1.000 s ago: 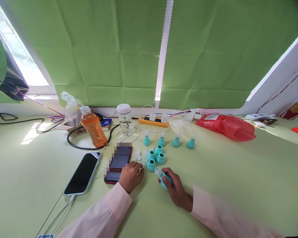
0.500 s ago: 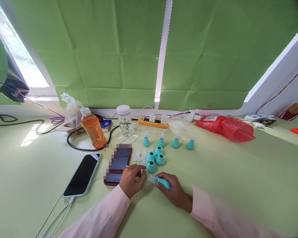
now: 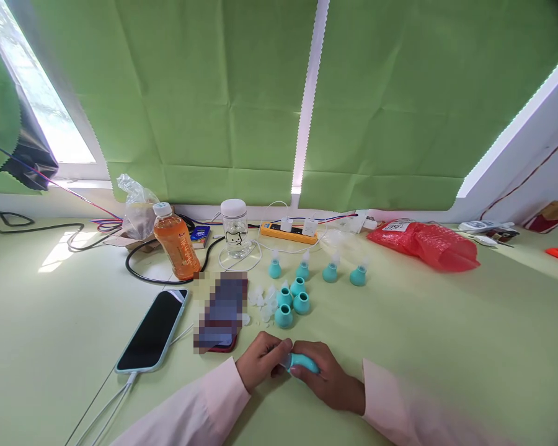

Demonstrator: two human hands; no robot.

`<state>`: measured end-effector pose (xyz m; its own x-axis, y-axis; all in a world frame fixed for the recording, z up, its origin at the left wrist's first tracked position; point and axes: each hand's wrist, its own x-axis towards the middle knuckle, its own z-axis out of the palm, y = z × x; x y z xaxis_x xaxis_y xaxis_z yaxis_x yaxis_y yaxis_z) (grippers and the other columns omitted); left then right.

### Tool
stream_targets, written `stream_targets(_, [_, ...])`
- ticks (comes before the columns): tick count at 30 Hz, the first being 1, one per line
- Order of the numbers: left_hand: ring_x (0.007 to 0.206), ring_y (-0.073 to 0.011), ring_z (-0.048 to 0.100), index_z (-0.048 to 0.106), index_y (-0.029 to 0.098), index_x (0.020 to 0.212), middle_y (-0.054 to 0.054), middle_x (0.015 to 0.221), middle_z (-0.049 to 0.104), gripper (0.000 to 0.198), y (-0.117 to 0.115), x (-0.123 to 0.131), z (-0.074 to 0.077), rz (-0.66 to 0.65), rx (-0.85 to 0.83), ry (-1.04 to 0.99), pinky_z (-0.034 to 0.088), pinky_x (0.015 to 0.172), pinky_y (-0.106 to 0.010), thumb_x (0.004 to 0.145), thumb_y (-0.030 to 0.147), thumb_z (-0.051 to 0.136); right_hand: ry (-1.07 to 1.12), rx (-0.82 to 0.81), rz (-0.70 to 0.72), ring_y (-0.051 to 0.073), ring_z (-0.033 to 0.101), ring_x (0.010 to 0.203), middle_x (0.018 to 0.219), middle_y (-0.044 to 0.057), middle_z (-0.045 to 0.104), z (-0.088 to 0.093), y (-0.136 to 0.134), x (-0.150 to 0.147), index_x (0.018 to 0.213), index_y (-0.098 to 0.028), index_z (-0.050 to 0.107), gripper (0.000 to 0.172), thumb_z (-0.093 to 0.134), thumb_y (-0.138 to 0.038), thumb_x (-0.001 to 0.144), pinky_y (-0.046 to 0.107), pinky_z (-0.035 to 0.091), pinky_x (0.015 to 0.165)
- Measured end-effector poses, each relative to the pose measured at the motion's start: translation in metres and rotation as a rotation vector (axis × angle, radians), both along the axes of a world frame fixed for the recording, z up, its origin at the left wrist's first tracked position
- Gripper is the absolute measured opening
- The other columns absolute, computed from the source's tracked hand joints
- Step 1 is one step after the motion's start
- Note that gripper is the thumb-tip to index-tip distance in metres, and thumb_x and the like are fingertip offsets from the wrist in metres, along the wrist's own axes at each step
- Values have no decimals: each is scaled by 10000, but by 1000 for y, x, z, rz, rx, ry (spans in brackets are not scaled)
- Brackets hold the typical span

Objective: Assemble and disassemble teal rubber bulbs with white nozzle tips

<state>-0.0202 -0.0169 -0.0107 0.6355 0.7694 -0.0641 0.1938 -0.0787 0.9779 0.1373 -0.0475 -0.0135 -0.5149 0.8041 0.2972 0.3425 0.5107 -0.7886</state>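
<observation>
My right hand is closed round a turquoise squeeze bulb, held on its side just above the table. At the bulb's left end, my left hand pinches the clear nozzle, which its fingers mostly cover. Beyond my hands stand several open-necked turquoise bulbs in a cluster. To their left lies a loose pile of small clear plastic pieces. Farther back, several bulbs with clear tips fitted stand upright in a row.
Left of my hands lie a phone in a red case and a charging phone. An amber drink bottle, a clear jar, an orange power strip and a red plastic package line the back.
My left hand has moved from beside the clear pieces down and right onto the nozzle. My two hands now meet round the turquoise bulb, slightly nearer to me.
</observation>
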Motion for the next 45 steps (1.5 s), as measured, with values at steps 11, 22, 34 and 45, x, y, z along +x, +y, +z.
stream_targets(11, [330,-59,352,418,141,408,26,344,407,514,4,5,-15,13,-326,-27,232,356,-193,666,584,395,-57,130,-29,123,512,570,637,11,572,-8,-1,1,704,-194,535,313,318,-379,832,244,378,574])
stream_targets(22, [444,-111,447,473,144,513,-15,459,477,410,12,-9,-2,185,450,308,322,441,-226,726,479,372,163,423,-369,144,498,607,706,22,533,-9,37,39,846,-205,471,146,426,-327,780,260,391,556])
stream_targets(34, [628,-183,559,547,163,891,-52,706,590,236,18,-18,2,276,935,766,412,529,-274,748,291,411,237,125,-637,186,459,911,980,58,479,-19,77,48,936,-204,515,292,408,-429,785,302,392,731])
stream_targets(45, [919,-263,395,607,155,741,-120,1004,474,241,34,-37,18,305,1180,1096,331,735,-398,625,31,436,211,92,-655,177,501,810,916,69,528,-24,80,45,942,-165,529,340,360,-428,808,275,412,648])
